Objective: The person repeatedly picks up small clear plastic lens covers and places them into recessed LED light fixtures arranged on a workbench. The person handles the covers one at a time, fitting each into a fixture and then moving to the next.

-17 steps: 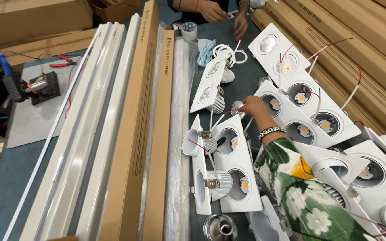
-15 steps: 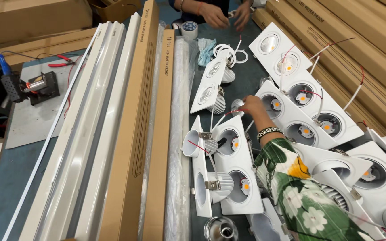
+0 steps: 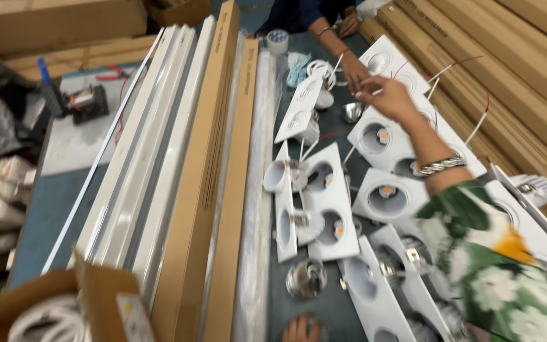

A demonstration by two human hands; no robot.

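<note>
Head view: right hand (image 3: 389, 98) is extended over the white twin downlight frames (image 3: 384, 136), fingers loosely open, nothing gripped, meeting a co-worker's hand (image 3: 354, 63) at a white wire (image 3: 335, 65). Left hand (image 3: 299, 329) is seen only as fingertips at the bottom edge by a chrome lamp (image 3: 305, 278); grip can't be told.

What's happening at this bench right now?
A person's right hand reaches out over a row of white square downlight fixtures on the table, toward a co-worker's hand across from it; whether it grips anything is blurred. The left hand barely shows at the bottom edge near a loose lamp. Long cardboard boxes lie alongside.
</note>
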